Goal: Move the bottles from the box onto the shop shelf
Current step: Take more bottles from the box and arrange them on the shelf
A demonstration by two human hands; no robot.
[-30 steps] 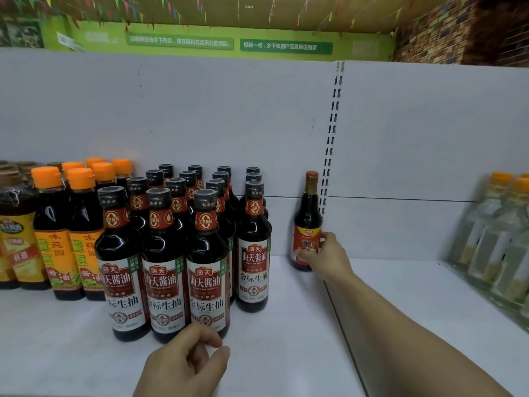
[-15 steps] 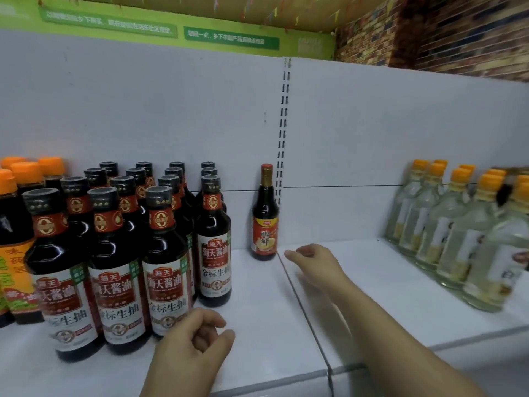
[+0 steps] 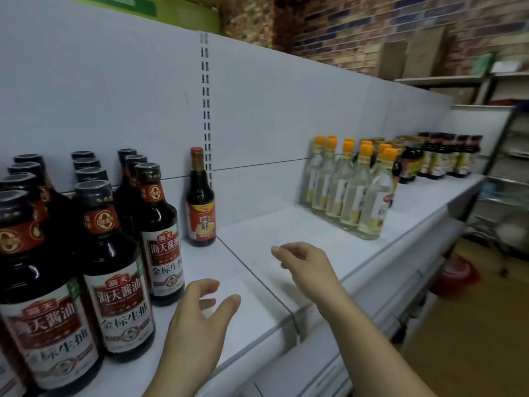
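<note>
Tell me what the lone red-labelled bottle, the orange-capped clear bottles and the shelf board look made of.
The lone red-labelled bottle: dark, glossy, sharp highlights; glass or hard plastic. The orange-capped clear bottles: see-through, glass or clear plastic; matte caps look plastic. The shelf board: smooth white, faint sheen, probably painted metal.

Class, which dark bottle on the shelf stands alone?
The slim red-capped bottle by the back panel; the black-capped bottles stand bunched to its left.

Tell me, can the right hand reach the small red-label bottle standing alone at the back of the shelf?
Probably yes. The right hand hovers open over the shelf, right of the small bottle, with only bare shelf between them. The large dark bottles stand further left, off that path.
</note>
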